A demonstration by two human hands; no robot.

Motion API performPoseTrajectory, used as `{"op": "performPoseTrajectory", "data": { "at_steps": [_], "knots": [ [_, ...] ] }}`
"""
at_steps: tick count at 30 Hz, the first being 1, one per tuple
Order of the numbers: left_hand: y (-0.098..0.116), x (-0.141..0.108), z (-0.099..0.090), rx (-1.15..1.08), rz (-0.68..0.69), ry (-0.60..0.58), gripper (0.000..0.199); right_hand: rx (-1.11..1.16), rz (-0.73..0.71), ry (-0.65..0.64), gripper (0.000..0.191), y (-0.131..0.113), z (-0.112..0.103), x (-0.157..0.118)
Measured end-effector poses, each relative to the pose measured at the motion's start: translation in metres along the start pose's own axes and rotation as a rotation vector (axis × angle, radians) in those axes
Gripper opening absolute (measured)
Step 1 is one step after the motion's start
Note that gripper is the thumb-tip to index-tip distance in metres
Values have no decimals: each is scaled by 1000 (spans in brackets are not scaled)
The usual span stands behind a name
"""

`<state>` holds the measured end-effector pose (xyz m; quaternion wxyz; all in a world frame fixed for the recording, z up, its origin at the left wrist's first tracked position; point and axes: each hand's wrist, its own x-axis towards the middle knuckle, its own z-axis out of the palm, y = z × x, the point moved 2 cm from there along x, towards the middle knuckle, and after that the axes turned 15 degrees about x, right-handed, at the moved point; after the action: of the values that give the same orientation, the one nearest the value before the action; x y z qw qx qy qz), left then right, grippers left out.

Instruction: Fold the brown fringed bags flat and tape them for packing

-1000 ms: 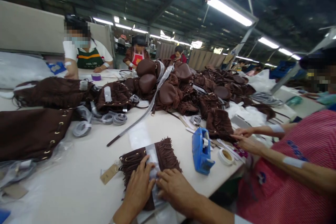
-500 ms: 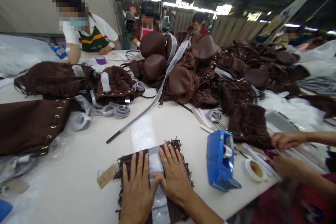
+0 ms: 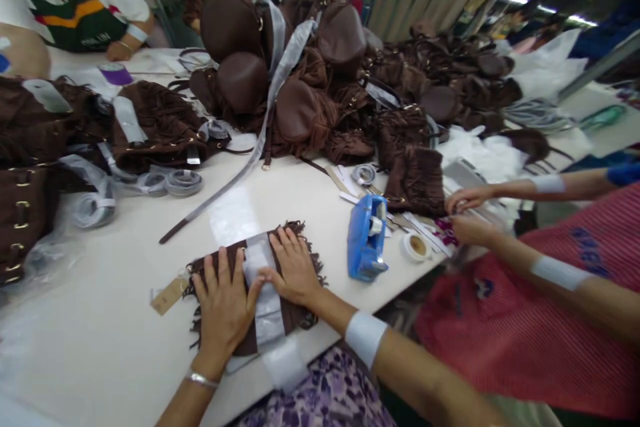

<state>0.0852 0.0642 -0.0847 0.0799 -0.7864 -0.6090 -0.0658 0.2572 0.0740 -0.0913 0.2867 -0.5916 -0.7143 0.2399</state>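
Flat on the table before me lies a dark brown fringed bag (image 3: pixel 293 317), with a strip of translucent wrapping (image 3: pixel 267 310) running down its middle. My left hand (image 3: pixel 223 300) rests palm down on the bag's left part, fingers spread. Across the strip, my right hand (image 3: pixel 293 267) lies flat on the right part, its thumb reaching over the wrapping close to the left thumb. A tan paper tag (image 3: pixel 170 295) sticks out at the left side. Wrapping (image 3: pixel 233 213) also shows beyond the bag's far edge and hangs over the table's front edge.
A blue tape dispenser (image 3: pixel 365 237) and a tape roll (image 3: pixel 416 247) stand to the right. Brown bags (image 3: pixel 300 110) are heaped at the back. Wrapped straps (image 3: pixel 184 181) lie coiled at the left. A co-worker's hands (image 3: pixel 470 213) are busy at the right edge.
The view has tilted down and turned right, so the scene sits further left and more of the co-worker at right shows. Both hands stay flat on the bag.
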Motion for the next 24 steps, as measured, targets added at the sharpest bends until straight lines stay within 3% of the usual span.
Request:
{"op": "performPoseTrajectory", "data": {
  "at_steps": [3, 5, 7, 11, 15, 24],
  "knots": [
    [2, -3, -13, 7, 11, 22, 63, 113, 11, -68, 52, 3, -35, 0],
    [2, -5, -25, 12, 26, 39, 61, 156, 31, -11, 51, -2, -59, -4],
    [2, -10, -34, 8, 40, 61, 59, 148, 25, 94, 52, -14, -71, -14],
    [6, -25, -28, -2, 66, 46, 57, 28, -83, 112, 60, -35, -46, -39],
    [12, -37, -7, 22, 81, -10, 61, -38, -110, 6, 66, -24, -18, -54],
    [23, -34, -8, 8, 65, -43, 58, 41, -125, 20, 65, 1, -18, -56]
  ]
}}
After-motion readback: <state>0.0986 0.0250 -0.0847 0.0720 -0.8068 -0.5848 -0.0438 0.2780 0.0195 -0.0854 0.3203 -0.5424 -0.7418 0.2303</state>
